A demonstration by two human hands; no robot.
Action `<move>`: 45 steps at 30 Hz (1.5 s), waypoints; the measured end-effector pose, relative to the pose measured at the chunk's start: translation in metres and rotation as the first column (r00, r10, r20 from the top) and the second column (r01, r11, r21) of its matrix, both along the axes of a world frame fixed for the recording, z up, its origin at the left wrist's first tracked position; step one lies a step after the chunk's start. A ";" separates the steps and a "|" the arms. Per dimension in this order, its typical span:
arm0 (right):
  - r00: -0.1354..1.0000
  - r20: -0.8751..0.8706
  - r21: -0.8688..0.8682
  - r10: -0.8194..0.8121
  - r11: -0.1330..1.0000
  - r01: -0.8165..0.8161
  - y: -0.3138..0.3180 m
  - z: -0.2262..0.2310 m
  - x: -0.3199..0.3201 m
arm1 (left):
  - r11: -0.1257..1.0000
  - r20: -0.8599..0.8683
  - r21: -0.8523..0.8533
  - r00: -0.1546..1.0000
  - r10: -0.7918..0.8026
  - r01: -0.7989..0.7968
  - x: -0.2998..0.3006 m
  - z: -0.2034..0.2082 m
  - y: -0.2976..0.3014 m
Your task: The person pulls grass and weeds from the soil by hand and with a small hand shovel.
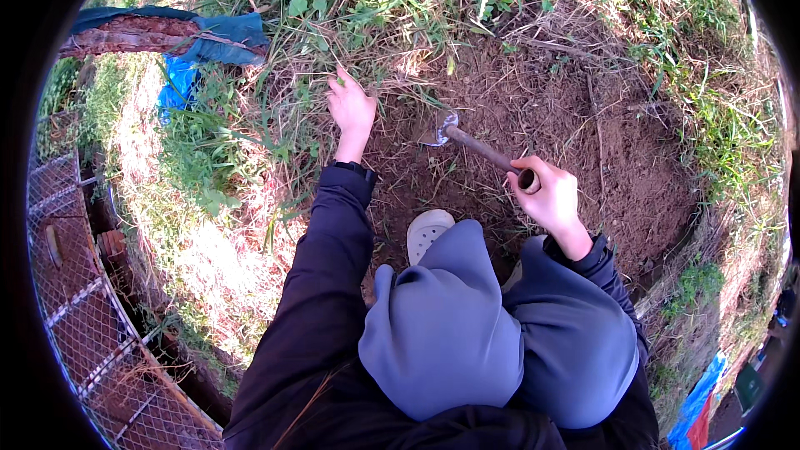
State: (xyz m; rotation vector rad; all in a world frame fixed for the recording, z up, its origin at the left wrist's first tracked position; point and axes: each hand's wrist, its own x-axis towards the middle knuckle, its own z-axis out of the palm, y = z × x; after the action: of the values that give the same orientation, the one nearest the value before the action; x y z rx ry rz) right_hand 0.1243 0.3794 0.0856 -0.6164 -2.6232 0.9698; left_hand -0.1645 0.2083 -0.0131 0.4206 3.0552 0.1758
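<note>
Grey-trousered knees [442, 333] at lower centre. Right hand [553, 194], right of centre: fingers wrapped round a small hoe [482, 149] by its handle, blade near mid-frame over bare soil [646, 187]. Left hand [352, 108], upper centre-left, at grass [287, 87]; can't tell if gripping.

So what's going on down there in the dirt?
A person is crouched over bare soil. Their right-hand grip is closed on a short-handled hoe, its metal head out in front over the soil. Their left-hand grip is at the grass along the edge; I can't tell whether it holds any.
</note>
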 end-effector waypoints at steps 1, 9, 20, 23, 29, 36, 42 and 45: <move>1.000 -0.013 0.000 -0.002 1.000 0.002 0.002 -0.001 0.003 | 0.999 0.005 0.007 0.999 -0.036 0.036 -0.010 0.000 -0.009; 0.990 -0.107 0.020 0.096 0.995 -0.094 0.009 -0.004 0.010 | 0.939 0.170 0.344 0.984 -0.051 -0.010 -0.047 0.000 -0.136; 0.989 -0.006 -0.064 0.145 0.987 -0.145 -0.027 -0.062 -0.072 | 0.551 0.348 0.778 0.937 0.023 -0.302 -0.033 0.051 -0.136; 0.991 -0.021 -0.208 0.130 0.969 -0.132 -0.042 -0.053 -0.060 | 0.517 0.394 0.768 0.915 0.081 -0.377 -0.030 0.056 -0.145; 0.984 -0.102 -0.104 0.146 0.982 -0.157 -0.046 -0.053 -0.028 | 0.422 0.428 0.802 0.899 0.089 -0.423 -0.003 0.065 -0.164; 0.996 -0.078 -0.126 0.047 0.990 -0.057 -0.071 -0.066 -0.057 | 0.335 0.407 0.821 0.886 0.222 -0.461 0.017 0.079 -0.141; 0.999 -0.050 -0.247 -0.012 0.969 0.000 -0.088 -0.063 -0.050 | 0.643 0.101 0.766 0.990 -0.097 -0.015 0.007 0.023 -0.131; 1.000 0.007 -0.252 0.006 0.968 -0.004 -0.078 -0.063 -0.046 | 0.944 0.093 0.328 0.992 -0.082 0.048 0.027 0.019 -0.078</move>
State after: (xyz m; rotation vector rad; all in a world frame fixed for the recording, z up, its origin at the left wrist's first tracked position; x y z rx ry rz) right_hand 0.0783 0.3019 0.0228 -0.6720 -2.5281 1.3186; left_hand -0.1374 0.1308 0.0055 0.5091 2.9047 0.6822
